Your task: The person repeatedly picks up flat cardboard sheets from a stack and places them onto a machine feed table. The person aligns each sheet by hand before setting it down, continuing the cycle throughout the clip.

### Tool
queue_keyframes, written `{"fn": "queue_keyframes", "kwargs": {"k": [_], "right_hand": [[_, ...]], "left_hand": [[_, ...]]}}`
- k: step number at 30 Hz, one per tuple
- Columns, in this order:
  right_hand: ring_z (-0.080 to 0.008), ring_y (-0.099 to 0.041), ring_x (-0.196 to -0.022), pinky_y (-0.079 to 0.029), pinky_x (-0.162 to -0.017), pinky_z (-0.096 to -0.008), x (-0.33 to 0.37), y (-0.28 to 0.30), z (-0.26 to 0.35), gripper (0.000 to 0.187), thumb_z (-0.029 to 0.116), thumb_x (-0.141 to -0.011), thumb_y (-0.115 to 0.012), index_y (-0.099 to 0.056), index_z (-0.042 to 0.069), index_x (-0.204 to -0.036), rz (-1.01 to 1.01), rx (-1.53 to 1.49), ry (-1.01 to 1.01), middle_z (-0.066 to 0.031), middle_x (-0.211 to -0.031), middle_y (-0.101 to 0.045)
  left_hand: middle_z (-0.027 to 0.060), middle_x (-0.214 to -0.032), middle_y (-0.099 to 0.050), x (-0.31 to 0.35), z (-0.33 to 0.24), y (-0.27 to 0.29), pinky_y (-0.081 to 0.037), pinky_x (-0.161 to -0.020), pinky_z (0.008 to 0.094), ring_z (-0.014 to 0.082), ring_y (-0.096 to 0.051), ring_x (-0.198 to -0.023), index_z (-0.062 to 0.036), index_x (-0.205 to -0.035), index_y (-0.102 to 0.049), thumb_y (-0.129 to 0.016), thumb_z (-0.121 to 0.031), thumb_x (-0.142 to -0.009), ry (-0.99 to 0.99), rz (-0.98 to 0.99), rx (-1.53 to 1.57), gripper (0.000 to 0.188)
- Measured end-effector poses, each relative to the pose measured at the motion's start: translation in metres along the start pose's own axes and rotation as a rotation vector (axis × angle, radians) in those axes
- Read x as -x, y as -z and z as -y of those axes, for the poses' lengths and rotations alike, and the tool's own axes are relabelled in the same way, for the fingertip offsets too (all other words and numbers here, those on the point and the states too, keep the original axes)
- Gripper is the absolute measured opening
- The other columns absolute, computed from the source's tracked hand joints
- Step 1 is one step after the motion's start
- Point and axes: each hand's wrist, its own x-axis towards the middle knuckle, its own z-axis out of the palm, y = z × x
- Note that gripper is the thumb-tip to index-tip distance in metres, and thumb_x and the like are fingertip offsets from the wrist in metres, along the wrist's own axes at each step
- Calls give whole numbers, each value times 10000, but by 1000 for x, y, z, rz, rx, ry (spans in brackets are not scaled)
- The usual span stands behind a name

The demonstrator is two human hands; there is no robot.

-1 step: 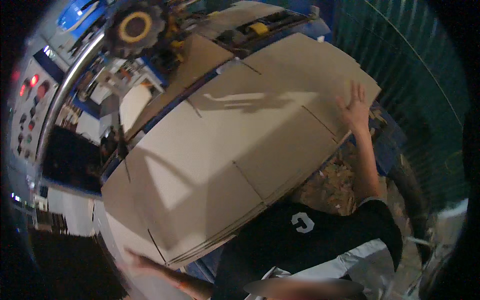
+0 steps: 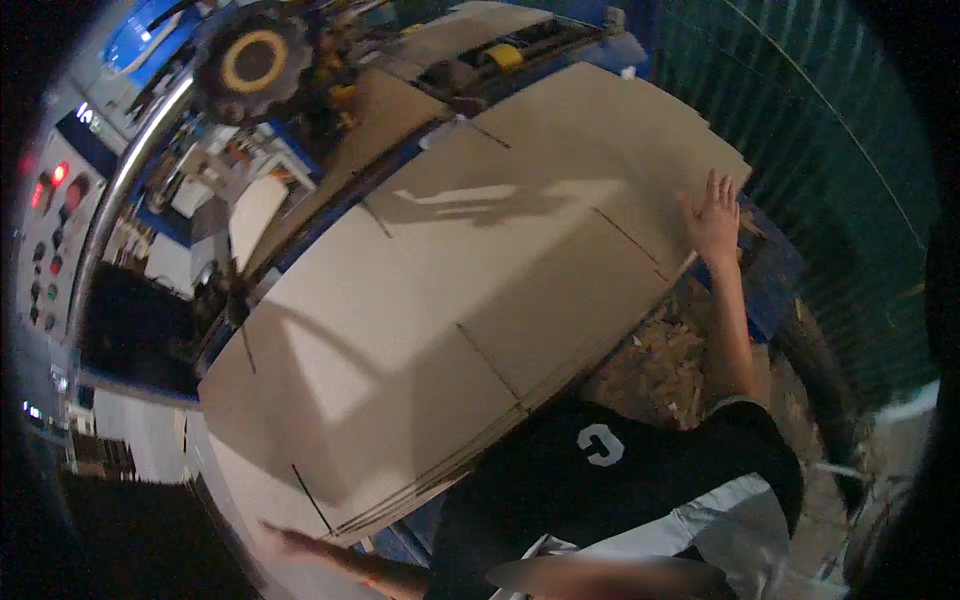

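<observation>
Toward the right end of a blue frame (image 2: pixel 778 275), a person's bare right grip (image 2: pixel 714 228) lies palm down at the near right corner of a stack of cardboard sheets (image 2: pixel 440 290), its fingers spread. At the opposite end, by the near left corner, the left grip (image 2: pixel 287 541) extends beside the stack, blurred; whether its fingers are spread or pressed together, and whether it touches the board, cannot be told.

The brown stack covers most of the frame on a slant, from the near left corner to the far right, with dark slits cut into both long edges and shadows across its top. Several layers show along the near edge, just ahead of a black shirt (image 2: pixel 530 460) with a white panel. Brown scraps (image 2: pixel 660 370) lie below that edge, toward the right.

Past the far edge, another piece of cardboard (image 2: pixel 385 125) sits near a dark wheel (image 2: pixel 252 62) ringed in yellow. Off the left end are a bent metal tube (image 2: pixel 140 155) and a grey control panel (image 2: pixel 50 260) with glowing red lights. Beyond the right end rises a green corrugated wall (image 2: pixel 810 130).
</observation>
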Motion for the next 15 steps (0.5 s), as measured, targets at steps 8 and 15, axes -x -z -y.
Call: {"fn": "queue_keyframes", "kwargs": {"k": [8,15], "right_hand": [[-358,-403,-1210,-306,-997,-442,2,-47,-34,557,362,-845,-535,-421,42,-1286,44,-186,-101,-205,-1270,-467],[-192,-542,-908,-424,-797,-315,-48,-62,-32,360,85,-772,-604,-535,-8,-1112,-371,-1658,-475,-75,-1024,-592]], "left_hand": [[143,-1370,-372,0,59,18,-309,-1007,419,310,-399,-1216,-42,-1376,-272,-558,-361,-845,329,106,-268,682],[136,-1194,-495,-5,62,55,-397,-865,405,285,-502,-1014,-33,-1258,-433,-523,-316,-859,545,-324,519,497]]}}
